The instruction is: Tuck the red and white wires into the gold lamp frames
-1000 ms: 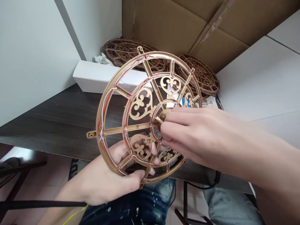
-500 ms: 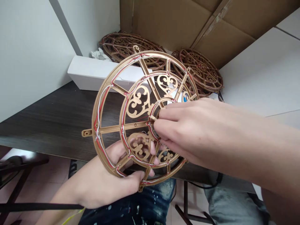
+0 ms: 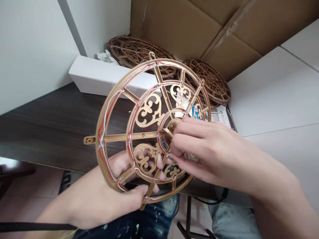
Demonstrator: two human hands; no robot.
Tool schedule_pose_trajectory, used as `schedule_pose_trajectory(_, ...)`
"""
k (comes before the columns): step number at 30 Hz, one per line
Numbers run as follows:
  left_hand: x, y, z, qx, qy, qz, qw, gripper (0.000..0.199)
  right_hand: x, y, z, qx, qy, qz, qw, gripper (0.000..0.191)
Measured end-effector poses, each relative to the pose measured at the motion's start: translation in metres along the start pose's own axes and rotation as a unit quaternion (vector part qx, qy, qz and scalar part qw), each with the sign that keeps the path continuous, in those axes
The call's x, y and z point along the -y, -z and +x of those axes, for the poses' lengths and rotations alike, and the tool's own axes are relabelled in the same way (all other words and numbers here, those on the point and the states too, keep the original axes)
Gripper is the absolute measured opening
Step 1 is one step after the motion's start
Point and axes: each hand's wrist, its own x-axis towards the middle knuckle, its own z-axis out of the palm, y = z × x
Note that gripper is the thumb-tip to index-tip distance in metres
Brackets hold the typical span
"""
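A round gold-brown openwork frame (image 3: 142, 134), with rings, spokes and scrollwork, is tilted up before me. Red and white wires (image 3: 101, 141) run along its rings. My left hand (image 3: 107, 191) grips the lower left part, its thumb at the front of the rim and its fingertips showing behind the spokes. My right hand (image 3: 201, 147) is closed over the hub, pinching a small pale gold piece (image 3: 168, 132) whose tip sticks out from the fingers. What that piece is, and whether it touches the hub, I cannot make out.
Behind the frame lie two stacks of similar wired frames (image 3: 139, 49) (image 3: 211, 81). A long white box (image 3: 99, 78) and crumpled white paper (image 3: 107, 57) stand at the back left. Cardboard (image 3: 179, 30) backs the dark table (image 3: 50, 132). Another person's leg (image 3: 231, 219) is below right.
My right hand has drawn back slightly from the hub and lowered, so more of the hub and the small gold piece shows. The left hand keeps its hold. The camera view has shifted slightly.
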Motion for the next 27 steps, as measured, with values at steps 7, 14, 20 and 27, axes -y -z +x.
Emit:
schedule_pose_trajectory(7,-0.001,0.001,0.002,0.011,0.006,-0.038,0.999,0.055,0.000,0.007,0.010,0.039,-0.051,0.070,0.996,0.016)
schedule_pose_trajectory(14,0.004,-0.001,-0.001,-0.016,-0.005,-0.006,1.000,0.053,0.004,0.010,0.011,0.042,-0.059,0.036,0.997,0.013)
schedule_pose_trajectory(20,0.005,-0.002,0.000,-0.049,0.000,-0.015,0.999,0.053,0.005,0.009,0.001,0.016,-0.047,0.035,0.998,0.014)
schedule_pose_trajectory(27,0.012,-0.005,-0.003,-0.041,-0.019,-0.127,0.991,0.036,0.023,-0.011,-0.019,-0.180,-0.097,0.103,0.973,0.015)
